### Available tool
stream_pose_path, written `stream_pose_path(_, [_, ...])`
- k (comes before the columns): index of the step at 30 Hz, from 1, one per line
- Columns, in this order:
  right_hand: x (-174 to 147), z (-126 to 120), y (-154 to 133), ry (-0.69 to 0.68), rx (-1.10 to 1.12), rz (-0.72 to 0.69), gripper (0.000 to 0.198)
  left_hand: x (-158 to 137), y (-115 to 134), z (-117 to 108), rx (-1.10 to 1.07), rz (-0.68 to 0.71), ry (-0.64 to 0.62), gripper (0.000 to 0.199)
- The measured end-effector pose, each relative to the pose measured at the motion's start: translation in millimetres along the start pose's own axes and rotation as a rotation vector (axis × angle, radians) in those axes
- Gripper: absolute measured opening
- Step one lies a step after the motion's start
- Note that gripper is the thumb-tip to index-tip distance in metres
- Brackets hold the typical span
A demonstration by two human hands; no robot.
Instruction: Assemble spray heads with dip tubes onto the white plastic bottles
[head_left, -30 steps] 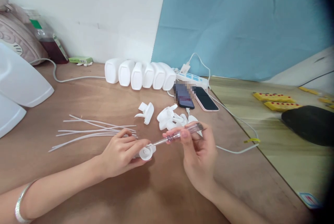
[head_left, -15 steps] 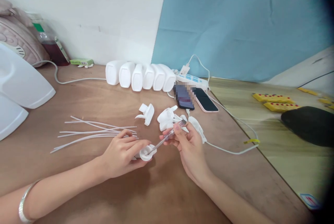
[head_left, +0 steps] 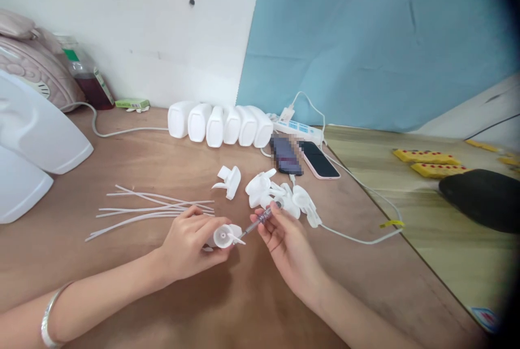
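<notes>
My left hand (head_left: 194, 240) is closed around a white trigger spray head (head_left: 223, 236), its round collar opening facing me. A thin white prong juts from the head's right side. In my right hand (head_left: 290, 246) is a slim screwdriver (head_left: 260, 221) with a see-through handle, pinched between thumb and fingers. Its shaft slants down left, and the tip is beside the prong; whether they touch I cannot tell. Beyond my hands lie a loose white spray head (head_left: 229, 181) and a pile of white spray heads (head_left: 262, 189). Several thin white tubes (head_left: 150, 209) lie left of them.
Several white bottles (head_left: 214, 127) stand in a row along the wall. Two phones (head_left: 319, 159) lie by a power strip (head_left: 298, 129), with a white cable (head_left: 365, 241) curving right. Large white containers (head_left: 52, 137), a dark drink bottle (head_left: 91, 86) and a pink bag (head_left: 36, 67) occupy the left.
The screwdriver tip has left the inside of the spray head's collar and is now at its right side. The head has turned in my left hand, and the prong shows. The view has shifted slightly.
</notes>
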State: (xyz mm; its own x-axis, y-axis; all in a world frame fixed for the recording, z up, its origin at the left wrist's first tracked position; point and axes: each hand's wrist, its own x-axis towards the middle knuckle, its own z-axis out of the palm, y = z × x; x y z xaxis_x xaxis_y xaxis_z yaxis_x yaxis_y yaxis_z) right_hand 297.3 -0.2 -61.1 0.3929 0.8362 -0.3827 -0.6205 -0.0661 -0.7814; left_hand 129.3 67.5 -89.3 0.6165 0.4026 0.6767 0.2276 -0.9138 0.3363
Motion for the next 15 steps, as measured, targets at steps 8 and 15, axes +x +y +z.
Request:
stream_pose_path(8, [-18, 3, 17, -0.168, -0.211, -0.382, 0.017, 21, -12, -25, 0.073, -0.434, 0.06, 0.021])
stream_pose_path(15, [-29, -12, 31, -0.657, -0.608, -0.961, 0.023, 49, -54, -20, -0.126, -0.874, 0.041, 0.037])
